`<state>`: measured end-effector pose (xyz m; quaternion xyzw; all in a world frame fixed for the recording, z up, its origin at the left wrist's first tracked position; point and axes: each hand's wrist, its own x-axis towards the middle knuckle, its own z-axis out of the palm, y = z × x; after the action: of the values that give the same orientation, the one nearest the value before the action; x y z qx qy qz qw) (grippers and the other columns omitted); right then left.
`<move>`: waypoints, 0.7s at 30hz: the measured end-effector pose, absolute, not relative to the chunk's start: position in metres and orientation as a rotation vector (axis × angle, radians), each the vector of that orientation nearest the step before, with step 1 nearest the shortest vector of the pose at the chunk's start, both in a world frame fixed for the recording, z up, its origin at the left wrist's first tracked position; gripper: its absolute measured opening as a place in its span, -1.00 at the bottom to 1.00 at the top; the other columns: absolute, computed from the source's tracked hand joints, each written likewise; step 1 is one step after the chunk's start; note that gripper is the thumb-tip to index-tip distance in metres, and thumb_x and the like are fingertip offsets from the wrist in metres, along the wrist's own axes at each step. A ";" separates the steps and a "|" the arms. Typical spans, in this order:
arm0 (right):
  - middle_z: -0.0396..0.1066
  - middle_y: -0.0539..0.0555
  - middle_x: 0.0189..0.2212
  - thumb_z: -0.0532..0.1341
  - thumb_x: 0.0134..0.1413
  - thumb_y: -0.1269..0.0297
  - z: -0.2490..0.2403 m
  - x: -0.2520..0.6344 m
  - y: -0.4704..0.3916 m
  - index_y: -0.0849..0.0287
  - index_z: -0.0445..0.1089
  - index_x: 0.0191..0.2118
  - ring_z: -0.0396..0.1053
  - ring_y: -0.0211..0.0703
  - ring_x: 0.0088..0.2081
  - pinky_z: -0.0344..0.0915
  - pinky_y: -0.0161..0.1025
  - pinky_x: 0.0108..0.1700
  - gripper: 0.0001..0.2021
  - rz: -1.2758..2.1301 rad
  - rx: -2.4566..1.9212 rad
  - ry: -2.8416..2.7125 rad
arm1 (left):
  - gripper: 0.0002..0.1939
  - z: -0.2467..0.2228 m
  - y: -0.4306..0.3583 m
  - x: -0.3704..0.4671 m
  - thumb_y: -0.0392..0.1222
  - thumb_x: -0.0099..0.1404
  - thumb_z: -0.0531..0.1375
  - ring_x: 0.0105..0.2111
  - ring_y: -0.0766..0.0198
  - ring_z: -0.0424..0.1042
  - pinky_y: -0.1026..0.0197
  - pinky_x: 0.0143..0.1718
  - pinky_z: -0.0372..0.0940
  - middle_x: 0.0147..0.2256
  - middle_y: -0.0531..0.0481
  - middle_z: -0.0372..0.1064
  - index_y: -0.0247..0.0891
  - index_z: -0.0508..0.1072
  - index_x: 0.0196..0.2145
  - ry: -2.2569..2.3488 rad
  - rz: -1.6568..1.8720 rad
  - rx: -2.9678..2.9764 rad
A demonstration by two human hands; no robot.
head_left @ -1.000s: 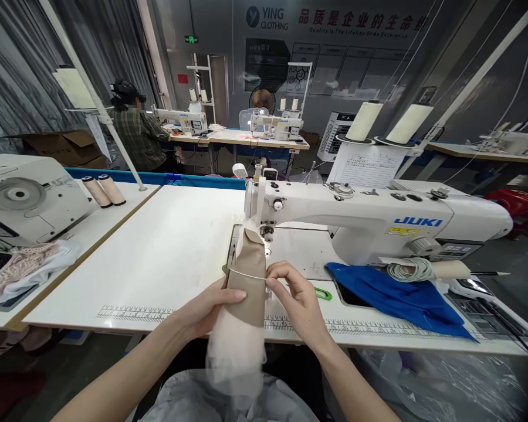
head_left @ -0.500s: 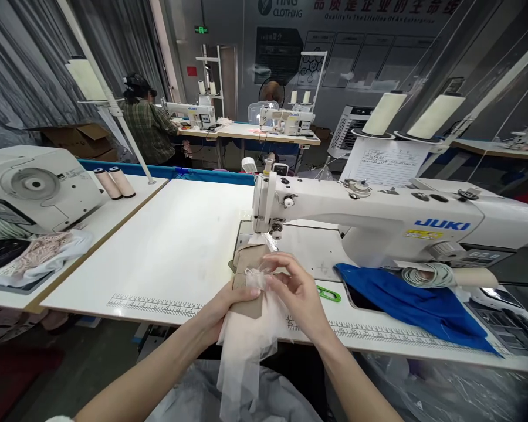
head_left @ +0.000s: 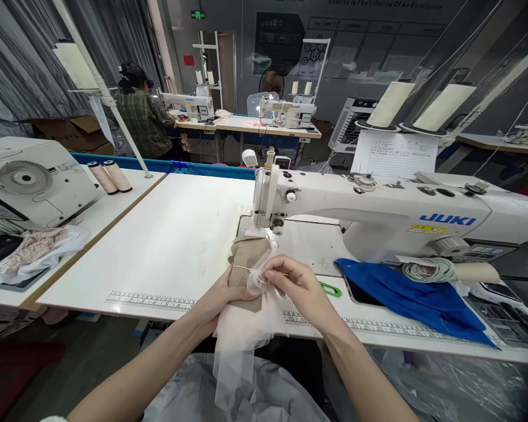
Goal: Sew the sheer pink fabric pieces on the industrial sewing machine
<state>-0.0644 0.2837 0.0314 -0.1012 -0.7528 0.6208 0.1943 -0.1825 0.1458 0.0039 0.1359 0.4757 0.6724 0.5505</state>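
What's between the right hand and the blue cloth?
In the head view: a small green thing, then a dark flat thing partly under the cloth.

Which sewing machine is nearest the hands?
The white sewing machine just beyond the left hand and right hand, blue cloth in front of it; the others stand farther left or back.

The tabletop [head_left: 167, 234] shines bright before a dim wall [head_left: 245, 35], picture edges stretched.

Sewing machine [head_left: 378, 202] at right on worktop [head_left: 158, 234]; paper sheet [head_left: 393, 157] and 2 thread cones [head_left: 391, 105] behind it; cloth [head_left: 413, 305] before it, coil of cord [head_left: 429, 272] just behind cloth. Fabric [head_left: 249, 253] before needle end [head_left: 264, 202], between left hand [head_left: 219, 299] and right hand [head_left: 298, 288]. Left: 2nd machine [head_left: 55, 196], 2 spools [head_left: 102, 178] to its right
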 end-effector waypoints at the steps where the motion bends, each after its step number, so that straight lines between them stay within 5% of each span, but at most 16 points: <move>1: 0.38 -0.01 -0.45 0.17 0.24 0.15 0.033 -0.062 0.283 0.12 0.46 -0.25 0.26 -0.26 -0.45 0.17 -0.30 -0.43 -0.81 1.765 -0.247 -2.160 | -0.39 0.004 0.146 -0.183 -0.30 -0.03 0.45 -0.36 0.23 0.47 0.22 -0.32 0.39 -0.29 -0.05 0.48 -0.29 0.33 -0.03 1.125 1.599 0.325; 8: 0.29 -0.01 -0.46 0.20 0.22 0.29 0.045 -0.033 0.273 0.03 0.40 -0.10 0.33 -0.12 -0.27 0.27 -0.18 -0.18 -0.86 1.259 -0.187 -2.199 | -0.33 0.009 0.148 -0.191 -0.29 -0.02 0.42 -0.27 0.15 0.49 0.17 -0.28 0.41 -0.18 -0.09 0.48 -0.25 0.29 0.04 1.402 1.749 0.311; 14: 0.01 -0.16 -0.63 0.15 0.21 0.40 0.033 -0.035 0.283 0.05 0.32 -0.19 0.12 -0.28 -0.56 0.21 -0.29 -0.38 -0.89 1.050 -0.270 -2.260 | -0.49 0.008 0.147 -0.196 -0.27 0.00 0.40 -0.36 0.23 0.46 0.24 -0.38 0.38 -0.28 -0.02 0.47 -0.27 0.36 -0.08 1.398 1.752 0.271; 21: 0.41 0.04 -0.36 0.15 0.23 0.33 0.029 -0.063 0.273 0.10 0.46 -0.14 0.28 -0.28 -0.50 0.08 -0.30 -0.52 -0.84 0.505 -0.141 -2.425 | -0.47 0.005 0.148 -0.178 -0.28 0.07 0.35 -0.31 0.18 0.46 0.20 -0.32 0.37 -0.23 -0.03 0.45 -0.21 0.33 0.00 1.317 1.628 0.423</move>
<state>-0.0625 0.2726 0.0295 -0.0536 -0.9245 0.1925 0.3245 -0.1783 0.1478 0.0055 0.1733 0.5404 0.6677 0.4818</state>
